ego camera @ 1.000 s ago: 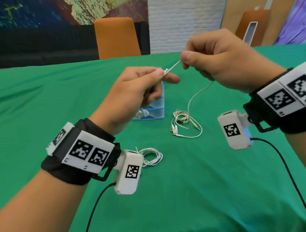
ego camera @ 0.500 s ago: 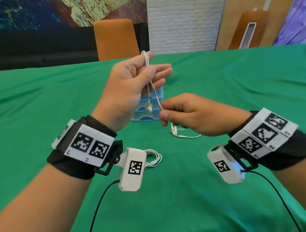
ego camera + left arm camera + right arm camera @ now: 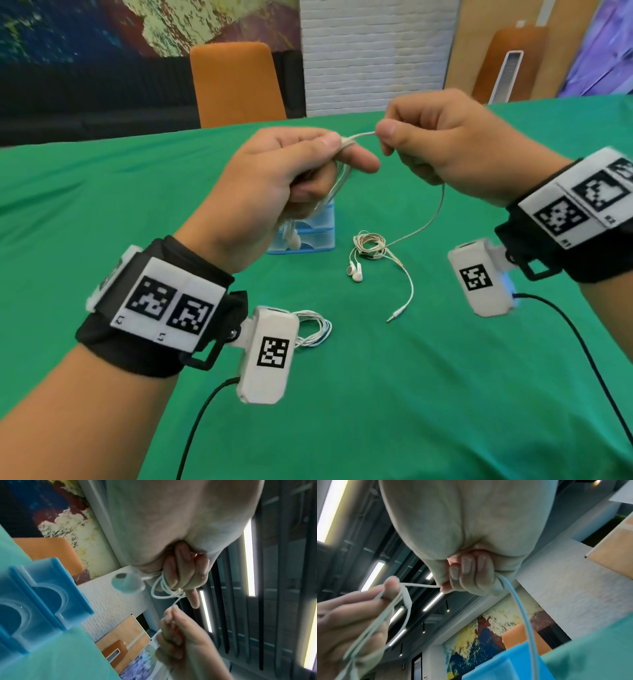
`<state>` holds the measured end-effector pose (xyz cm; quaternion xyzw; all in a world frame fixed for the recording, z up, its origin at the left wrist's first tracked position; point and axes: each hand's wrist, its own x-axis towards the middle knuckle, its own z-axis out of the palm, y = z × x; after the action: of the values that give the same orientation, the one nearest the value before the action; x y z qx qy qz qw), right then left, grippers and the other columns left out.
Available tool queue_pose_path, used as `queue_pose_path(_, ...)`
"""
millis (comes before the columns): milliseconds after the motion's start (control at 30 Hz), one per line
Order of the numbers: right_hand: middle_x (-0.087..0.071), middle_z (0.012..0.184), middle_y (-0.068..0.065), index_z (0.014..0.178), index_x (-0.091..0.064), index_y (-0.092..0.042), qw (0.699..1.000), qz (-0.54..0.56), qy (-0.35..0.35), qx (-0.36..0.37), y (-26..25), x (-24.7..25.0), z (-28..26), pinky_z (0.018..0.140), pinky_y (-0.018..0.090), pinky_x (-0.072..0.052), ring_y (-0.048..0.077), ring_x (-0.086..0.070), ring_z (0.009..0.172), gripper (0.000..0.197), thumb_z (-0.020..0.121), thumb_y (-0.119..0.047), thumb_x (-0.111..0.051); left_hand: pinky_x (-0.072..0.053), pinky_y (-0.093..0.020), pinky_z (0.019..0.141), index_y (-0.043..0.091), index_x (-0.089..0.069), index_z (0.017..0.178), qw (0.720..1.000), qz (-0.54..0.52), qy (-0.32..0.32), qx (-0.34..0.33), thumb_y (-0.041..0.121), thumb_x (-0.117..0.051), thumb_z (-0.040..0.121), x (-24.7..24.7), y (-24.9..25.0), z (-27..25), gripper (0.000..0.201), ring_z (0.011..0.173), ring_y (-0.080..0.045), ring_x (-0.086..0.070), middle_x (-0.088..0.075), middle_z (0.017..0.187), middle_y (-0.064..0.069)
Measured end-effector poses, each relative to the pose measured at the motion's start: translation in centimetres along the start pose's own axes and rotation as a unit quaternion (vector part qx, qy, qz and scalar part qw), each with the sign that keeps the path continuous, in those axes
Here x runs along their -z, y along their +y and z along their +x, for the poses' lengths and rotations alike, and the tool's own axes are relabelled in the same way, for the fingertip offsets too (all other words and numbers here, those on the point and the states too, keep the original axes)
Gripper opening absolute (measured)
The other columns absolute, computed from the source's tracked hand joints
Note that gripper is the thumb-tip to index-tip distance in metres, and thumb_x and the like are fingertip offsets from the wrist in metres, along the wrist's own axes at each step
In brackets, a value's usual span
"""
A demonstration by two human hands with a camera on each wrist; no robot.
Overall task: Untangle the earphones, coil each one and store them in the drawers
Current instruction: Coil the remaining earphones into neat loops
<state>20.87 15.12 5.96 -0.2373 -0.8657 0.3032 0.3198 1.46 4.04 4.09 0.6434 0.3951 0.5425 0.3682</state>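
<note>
My left hand (image 3: 337, 147) is raised above the table and grips a few loops of white earphone cable (image 3: 163, 589). One earbud (image 3: 293, 238) dangles below it. My right hand (image 3: 387, 133) pinches the same cable (image 3: 359, 135) just right of the left thumb. From the right hand the cable (image 3: 527, 615) drops to a tangled beige-white pile (image 3: 370, 243) on the green cloth. A pair of earbuds (image 3: 354, 272) and a jack plug (image 3: 394, 313) lie by the pile. The small blue drawers (image 3: 318, 236) stand behind the left hand.
A second white earphone (image 3: 313, 329) lies coiled on the green table (image 3: 411, 394) beside my left wrist camera. An orange chair (image 3: 236, 82) stands at the far edge. Black camera leads run off both wrists toward me.
My right hand rose from low in front of the drawers to beside the left thumb, drawing cable up with it. The left hand tipped forward and curled around the loops.
</note>
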Motion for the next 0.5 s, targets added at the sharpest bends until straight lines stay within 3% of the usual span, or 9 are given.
queue_pose_path(67,-0.032,0.049,-0.011,0.078,-0.052,-0.012,0.999,0.044,-0.013,-0.03,0.8,-1.0,-0.4,0.042,0.021,-0.022,0.009,-0.024,0.043,0.031,0.106,-0.021,-0.045,-0.012,-0.026,0.046,-0.01,-0.063,0.119,0.998,-0.058,0.013,-0.015,0.012,-0.037,0.106,0.1,0.3,0.1,0.037,0.045,-0.011,-0.017,-0.034,0.054,0.0)
queue_pose_path(167,-0.031,0.047,-0.014,0.077,-0.051,-0.01,0.995,0.058,-0.071,-0.046,1.6,-3.1,-1.2,0.041,0.017,-0.024,0.005,-0.024,0.042,0.032,0.107,-0.019,-0.042,-0.032,-0.019,0.048,-0.01,-0.055,0.13,0.992,-0.095,0.073,-0.043,0.011,-0.037,0.107,0.4,0.5,0.5,0.036,0.045,-0.009,-0.043,-0.058,0.066,-0.002)
queue_pose_path(233,-0.034,0.049,-0.013,0.079,-0.053,-0.008,0.991,0.032,-0.121,-0.036,1.5,-4.3,-1.7,0.043,0.018,-0.027,0.005,-0.027,0.044,0.032,0.107,-0.02,-0.043,-0.045,-0.016,0.055,-0.006,-0.054,0.128,0.987,-0.097,0.119,-0.053,0.011,-0.038,0.108,0.3,0.2,0.7,0.031,0.056,-0.009,-0.062,-0.071,0.076,-0.005)
queue_pose_path(300,-0.036,0.055,-0.007,0.081,-0.058,-0.009,0.987,-0.001,-0.159,-0.02,1.1,-5.1,-2.1,0.047,0.028,-0.03,0.013,-0.031,0.049,0.032,0.106,-0.026,-0.046,-0.054,-0.017,0.064,0.003,-0.058,0.12,0.983,-0.091,0.152,-0.052,0.011,-0.04,0.108,0.3,-0.3,0.8,0.023,0.074,-0.013,-0.073,-0.077,0.086,-0.008)
queue_pose_path(333,-0.037,0.057,-0.004,0.082,-0.059,-0.01,0.985,-0.011,-0.174,-0.012,0.7,-5.3,-2.2,0.049,0.03,-0.031,0.015,-0.032,0.052,0.031,0.105,-0.026,-0.047,-0.056,-0.019,0.068,0.009,-0.059,0.116,0.983,-0.078,0.158,-0.051,0.011,-0.04,0.108,0.1,-0.5,0.8,0.02,0.081,-0.016,-0.075,-0.078,0.09,-0.009)
queue_pose_path(400,-0.039,0.057,-0.008,0.084,-0.063,-0.007,0.98,-0.025,-0.196,0.005,-0.3,-5.0,-2.3,0.052,0.022,-0.032,0.009,-0.034,0.052,0.029,0.105,-0.021,-0.049,-0.058,-0.024,0.075,0.016,-0.057,0.116,0.987,-0.022,0.151,-0.049,0.01,-0.039,0.109,-0.1,-0.9,0.8,0.02,0.089,-0.018,-0.076,-0.077,0.095,-0.009)
queue_pose_path(500,-0.042,0.051,-0.012,0.085,-0.065,-0.001,0.978,-0.034,-0.206,0.026,-1.9,-3.3,-2.2,0.05,0.012,-0.03,0.003,-0.037,0.047,0.025,0.103,-0.011,-0.05,-0.058,-0.036,0.074,0.017,-0.05,0.124,0.988,0.107,0.109,-0.037,0.009,-0.036,0.109,-0.1,-1.5,0.5,0.022,0.074,-0.015,-0.073,-0.074,0.096,-0.008)
